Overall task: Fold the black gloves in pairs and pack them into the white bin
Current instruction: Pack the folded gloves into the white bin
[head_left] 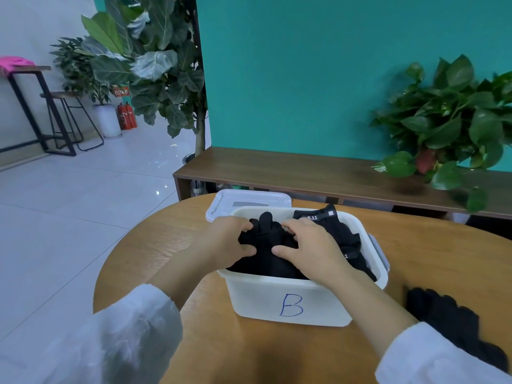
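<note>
A white bin (288, 303) marked with a blue "B" stands on the round wooden table. Inside it lie several black gloves; one with a "5.11" label (329, 220) rests against the far right wall. My left hand (230, 239) and my right hand (310, 245) are both over the bin's left half, fingers closed on a folded black glove pair (266, 236) whose fingertips stick up between them. More loose black gloves (454, 325) lie on the table to the right of the bin, partly behind my right sleeve.
The bin's white lid (243, 199) lies flat behind the bin. A dark wooden bench (277, 167) runs along the teal wall, with a leafy potted plant (448, 126) on its right end. The round table (171, 234) ends close on the left.
</note>
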Action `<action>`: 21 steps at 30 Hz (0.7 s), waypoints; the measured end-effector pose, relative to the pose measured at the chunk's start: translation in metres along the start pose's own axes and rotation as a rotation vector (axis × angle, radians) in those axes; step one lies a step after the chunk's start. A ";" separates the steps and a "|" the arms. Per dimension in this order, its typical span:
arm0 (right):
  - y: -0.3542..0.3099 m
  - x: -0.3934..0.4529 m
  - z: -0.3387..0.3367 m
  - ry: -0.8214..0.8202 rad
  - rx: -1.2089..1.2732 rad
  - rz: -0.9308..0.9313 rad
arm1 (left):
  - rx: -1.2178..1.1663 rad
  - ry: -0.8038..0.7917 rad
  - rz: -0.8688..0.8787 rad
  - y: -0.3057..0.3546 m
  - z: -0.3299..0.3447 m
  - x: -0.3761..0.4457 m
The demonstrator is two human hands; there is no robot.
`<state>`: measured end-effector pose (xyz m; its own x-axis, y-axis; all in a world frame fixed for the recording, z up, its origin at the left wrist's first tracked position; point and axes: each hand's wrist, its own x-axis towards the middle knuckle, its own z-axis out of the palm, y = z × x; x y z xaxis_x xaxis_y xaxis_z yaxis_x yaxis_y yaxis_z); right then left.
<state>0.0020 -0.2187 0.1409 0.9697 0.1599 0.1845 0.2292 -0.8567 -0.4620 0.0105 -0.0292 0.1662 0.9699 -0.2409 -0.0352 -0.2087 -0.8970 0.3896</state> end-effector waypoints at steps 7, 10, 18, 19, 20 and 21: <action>0.009 -0.006 -0.008 -0.136 -0.193 -0.323 | 0.074 0.050 0.076 0.003 0.004 -0.014; 0.011 -0.005 -0.009 -0.238 -0.239 -0.316 | 0.100 0.046 0.126 0.006 0.010 -0.015; 0.017 0.006 -0.006 -0.451 -0.306 -0.259 | 0.129 -0.254 0.187 0.006 0.023 0.004; 0.018 0.007 -0.006 -0.463 -0.309 -0.255 | 0.146 -0.279 0.186 0.007 0.023 0.006; 0.019 0.008 -0.005 -0.473 -0.311 -0.253 | 0.160 -0.303 0.184 0.008 0.023 0.008; 0.021 0.009 -0.004 -0.480 -0.312 -0.252 | 0.168 -0.324 0.180 0.008 0.024 0.010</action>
<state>0.0154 -0.2370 0.1367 0.8353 0.5161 -0.1895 0.4906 -0.8552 -0.1670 0.0152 -0.0477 0.1473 0.8316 -0.4803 -0.2788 -0.4155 -0.8712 0.2614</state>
